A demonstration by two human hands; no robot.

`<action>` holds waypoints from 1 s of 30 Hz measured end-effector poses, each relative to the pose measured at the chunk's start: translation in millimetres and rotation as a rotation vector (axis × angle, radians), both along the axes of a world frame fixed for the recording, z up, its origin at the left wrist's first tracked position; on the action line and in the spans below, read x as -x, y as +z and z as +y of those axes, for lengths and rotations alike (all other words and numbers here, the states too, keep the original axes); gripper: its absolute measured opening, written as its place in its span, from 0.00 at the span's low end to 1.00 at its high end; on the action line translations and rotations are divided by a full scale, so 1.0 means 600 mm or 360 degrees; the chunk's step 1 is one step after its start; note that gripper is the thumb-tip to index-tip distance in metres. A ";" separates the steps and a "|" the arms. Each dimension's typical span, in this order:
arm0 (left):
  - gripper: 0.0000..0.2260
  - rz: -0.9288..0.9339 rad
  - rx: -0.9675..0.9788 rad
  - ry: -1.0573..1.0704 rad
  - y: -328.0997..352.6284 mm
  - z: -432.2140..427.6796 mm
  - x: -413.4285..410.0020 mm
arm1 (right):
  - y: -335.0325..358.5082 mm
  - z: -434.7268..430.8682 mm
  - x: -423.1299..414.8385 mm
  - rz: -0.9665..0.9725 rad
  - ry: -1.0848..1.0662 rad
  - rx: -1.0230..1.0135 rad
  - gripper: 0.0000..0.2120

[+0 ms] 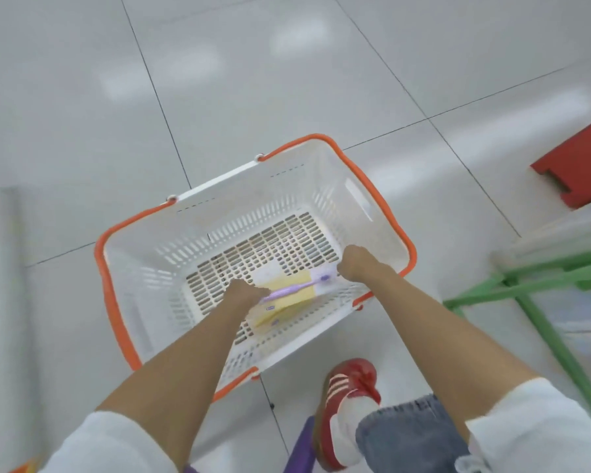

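A white slotted shopping basket [321, 186] with an orange rim stands on the tiled floor in front of me. Inside it lies a yellow-and-white pack [284, 291] with a purple toothbrush on its face. My left hand [243, 295] reaches into the basket and grips the pack's left end. My right hand [359, 262] holds the pack's right end near the basket's right wall. The fingers of both hands are hidden beneath the backs of the hands.
A red block [580, 162] sits on the floor at the far right. A green metal frame [539, 302] stands to the right of the basket. My red shoe [348, 397] and a jeans leg are just behind the basket. Pale shelving edges the left.
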State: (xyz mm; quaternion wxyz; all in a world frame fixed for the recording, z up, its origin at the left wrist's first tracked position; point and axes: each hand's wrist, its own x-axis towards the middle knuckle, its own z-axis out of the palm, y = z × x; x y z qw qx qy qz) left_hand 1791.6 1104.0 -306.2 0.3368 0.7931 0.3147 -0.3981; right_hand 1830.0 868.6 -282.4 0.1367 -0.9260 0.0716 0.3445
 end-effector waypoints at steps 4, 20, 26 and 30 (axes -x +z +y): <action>0.13 0.0003 -0.0097 -0.0118 0.010 -0.012 -0.006 | 0.018 -0.030 0.007 -0.0213 0.0059 -0.0014 0.16; 0.03 -0.1080 0.0140 -0.0996 0.385 -0.316 -0.022 | 0.459 -0.237 0.240 -0.1086 -0.0381 0.0161 0.04; 0.06 -0.1381 0.0344 -0.1231 0.593 -0.469 0.037 | 0.627 -0.337 0.387 -0.1358 -0.0720 0.0269 0.06; 0.10 -0.1536 0.0511 -0.1307 0.709 -0.548 0.064 | 0.725 -0.378 0.435 -0.1554 -0.0852 0.0351 0.08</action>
